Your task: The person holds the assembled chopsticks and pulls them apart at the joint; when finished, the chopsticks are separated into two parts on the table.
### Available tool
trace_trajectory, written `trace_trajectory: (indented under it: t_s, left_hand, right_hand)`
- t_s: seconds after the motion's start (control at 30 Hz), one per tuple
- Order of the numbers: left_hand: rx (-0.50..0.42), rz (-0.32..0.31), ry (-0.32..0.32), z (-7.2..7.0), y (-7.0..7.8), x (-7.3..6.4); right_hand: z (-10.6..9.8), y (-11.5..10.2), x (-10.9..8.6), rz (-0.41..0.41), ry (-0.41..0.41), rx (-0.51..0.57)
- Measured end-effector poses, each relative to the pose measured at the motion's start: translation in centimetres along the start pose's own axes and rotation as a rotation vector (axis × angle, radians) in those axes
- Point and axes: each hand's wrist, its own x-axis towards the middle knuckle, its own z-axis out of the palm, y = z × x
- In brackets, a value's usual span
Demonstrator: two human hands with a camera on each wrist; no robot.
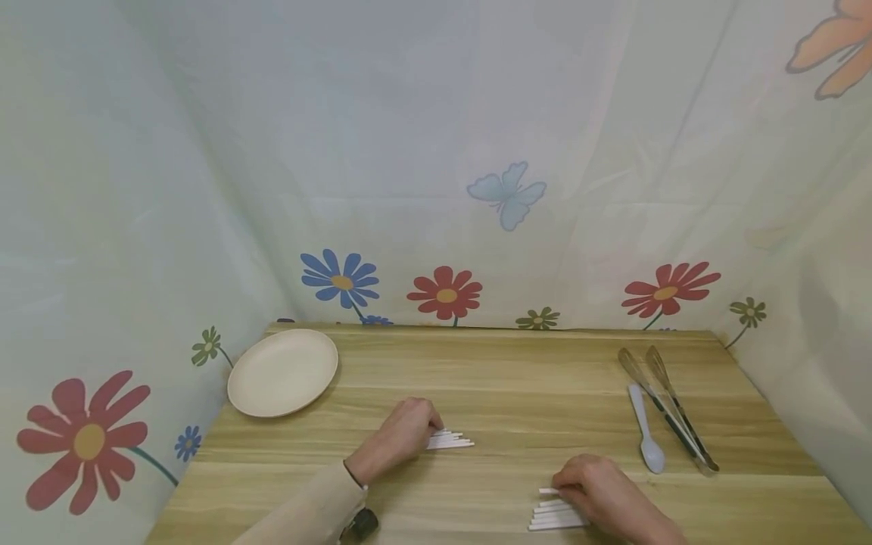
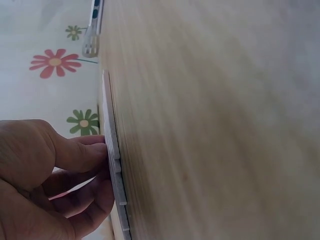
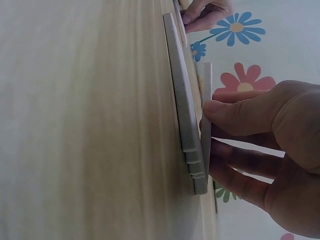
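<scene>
In the head view, my left hand (image 1: 407, 430) is at the left end of a small row of thin white sticks (image 1: 453, 440) lying on the wooden table. The left wrist view shows bent fingers and the thumb gripping at the side of these sticks (image 2: 111, 120). Lower right, my right hand (image 1: 606, 492) is over a second row of white sticks (image 1: 555, 521), laid side by side. Between its thumb and fingers it pinches one white stick (image 3: 207, 80), tilted slightly away from the row (image 3: 184, 105) below it.
A round cream plate (image 1: 282, 372) stands at the table's back left. To the right lie a pale plastic spoon (image 1: 652, 456) and metal tongs (image 1: 657, 401) with dark green grips. A flower-printed curtain (image 1: 422, 151) surrounds the wooden table (image 1: 504, 378) at the back and sides.
</scene>
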Motion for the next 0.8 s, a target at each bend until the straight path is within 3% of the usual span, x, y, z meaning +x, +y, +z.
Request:
trace_trajectory:
  t_s: [0.6, 0.8]
  left_hand:
    - [0.007, 0.01, -0.005, -0.04, 0.06, -0.02]
    - [-0.003, -0.018, -0.017, 0.04, 0.02, -0.09]
  right_hand:
    - [0.37, 0.21, 0.06, -0.031, -0.025, 0.01]
    - [0.57, 0.37, 0.04, -0.035, -0.028, 0.022]
